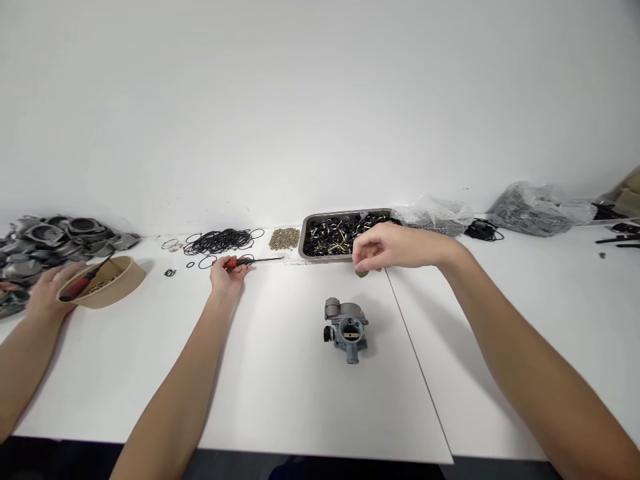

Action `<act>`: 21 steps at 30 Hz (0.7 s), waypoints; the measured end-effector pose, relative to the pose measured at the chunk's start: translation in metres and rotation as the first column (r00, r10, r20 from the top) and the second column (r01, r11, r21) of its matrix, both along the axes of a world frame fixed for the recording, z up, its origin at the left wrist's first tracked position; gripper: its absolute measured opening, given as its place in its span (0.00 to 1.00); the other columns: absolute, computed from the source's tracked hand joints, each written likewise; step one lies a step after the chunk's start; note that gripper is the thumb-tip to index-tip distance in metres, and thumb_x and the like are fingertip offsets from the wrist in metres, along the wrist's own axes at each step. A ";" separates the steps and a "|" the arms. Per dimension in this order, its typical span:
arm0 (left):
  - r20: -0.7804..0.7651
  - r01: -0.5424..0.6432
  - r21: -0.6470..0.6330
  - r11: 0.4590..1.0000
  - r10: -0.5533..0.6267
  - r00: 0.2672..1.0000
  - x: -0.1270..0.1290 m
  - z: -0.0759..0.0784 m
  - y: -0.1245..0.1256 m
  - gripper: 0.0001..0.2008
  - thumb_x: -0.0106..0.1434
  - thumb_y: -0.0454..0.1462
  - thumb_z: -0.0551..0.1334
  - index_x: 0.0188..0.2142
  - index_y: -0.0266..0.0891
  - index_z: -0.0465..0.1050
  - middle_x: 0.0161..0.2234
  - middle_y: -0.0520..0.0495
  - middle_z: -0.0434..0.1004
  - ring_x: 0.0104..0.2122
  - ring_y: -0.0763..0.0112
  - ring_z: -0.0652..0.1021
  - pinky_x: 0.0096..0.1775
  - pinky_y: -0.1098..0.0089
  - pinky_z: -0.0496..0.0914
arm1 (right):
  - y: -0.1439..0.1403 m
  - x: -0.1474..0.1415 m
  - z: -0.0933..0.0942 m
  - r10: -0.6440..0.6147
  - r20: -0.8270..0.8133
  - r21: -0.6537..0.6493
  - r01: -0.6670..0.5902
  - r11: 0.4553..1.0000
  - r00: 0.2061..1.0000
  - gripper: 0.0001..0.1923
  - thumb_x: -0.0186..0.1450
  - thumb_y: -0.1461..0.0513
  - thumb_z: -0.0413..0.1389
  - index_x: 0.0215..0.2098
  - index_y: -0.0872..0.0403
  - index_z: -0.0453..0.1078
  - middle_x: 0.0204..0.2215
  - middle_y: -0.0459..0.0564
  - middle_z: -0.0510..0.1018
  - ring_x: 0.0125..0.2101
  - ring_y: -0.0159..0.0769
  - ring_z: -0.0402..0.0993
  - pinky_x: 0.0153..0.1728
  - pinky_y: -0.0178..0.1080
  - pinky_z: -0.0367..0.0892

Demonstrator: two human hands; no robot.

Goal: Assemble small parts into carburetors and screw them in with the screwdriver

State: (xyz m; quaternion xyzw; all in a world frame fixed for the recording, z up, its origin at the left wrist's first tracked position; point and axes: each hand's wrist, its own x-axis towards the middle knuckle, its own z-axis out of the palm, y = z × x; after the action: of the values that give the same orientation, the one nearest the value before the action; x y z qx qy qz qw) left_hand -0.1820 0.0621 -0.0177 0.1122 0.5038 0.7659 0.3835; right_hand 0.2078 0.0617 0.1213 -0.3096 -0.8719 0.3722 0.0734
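My left hand is closed around the red handle of a screwdriver, its dark shaft pointing right just above the table. Pinched in the fingertips of my right hand is a small brass-coloured disc, partly hidden by the fingers. That hand hovers at the front edge of a metal tray full of small black and brass parts. Below it, a grey carburetor stands on the white table, its round bore facing me and a black knob on its left side. Neither hand touches it.
Black rubber rings and small brass parts lie along the wall. At left, another person's hand is beside a tan bowl with a screwdriver in it, near grey castings. Plastic bags sit at right.
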 end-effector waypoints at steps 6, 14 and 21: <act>0.001 -0.008 -0.001 1.000 0.008 1.000 -0.001 -0.001 0.001 0.03 0.52 0.29 0.55 0.24 0.37 0.61 0.21 0.51 0.67 0.18 0.74 0.69 0.30 0.63 0.76 | -0.003 -0.007 -0.002 0.123 0.059 -0.085 -0.118 0.989 0.991 0.11 0.60 0.61 0.56 0.39 0.56 0.75 0.27 0.48 0.79 0.23 0.30 0.70 0.27 0.35 0.66; 0.007 -0.008 0.005 1.000 0.008 1.000 -0.001 -0.001 0.001 0.04 0.51 0.29 0.55 0.23 0.37 0.60 0.19 0.53 0.64 0.18 0.74 0.69 0.29 0.65 0.75 | -0.015 -0.017 -0.002 0.145 0.135 -0.177 -0.121 0.977 0.980 0.07 0.59 0.61 0.57 0.35 0.56 0.71 0.27 0.47 0.81 0.29 0.35 0.79 0.34 0.36 0.67; 0.007 0.005 0.000 1.000 -0.005 1.000 -0.002 -0.002 0.002 0.05 0.52 0.29 0.54 0.23 0.38 0.59 0.19 0.52 0.64 0.18 0.74 0.68 0.27 0.65 0.75 | -0.027 -0.029 -0.012 0.233 0.194 -0.184 -0.198 0.963 0.953 0.06 0.57 0.63 0.56 0.33 0.55 0.71 0.25 0.45 0.79 0.26 0.33 0.76 0.27 0.34 0.64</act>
State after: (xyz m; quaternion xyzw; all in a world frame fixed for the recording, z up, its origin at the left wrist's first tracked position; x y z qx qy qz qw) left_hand -0.1839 0.0643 -0.0197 0.1109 0.5022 0.7652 0.3873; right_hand 0.1783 0.0344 0.1092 -0.2555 -0.8700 0.4125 -0.0877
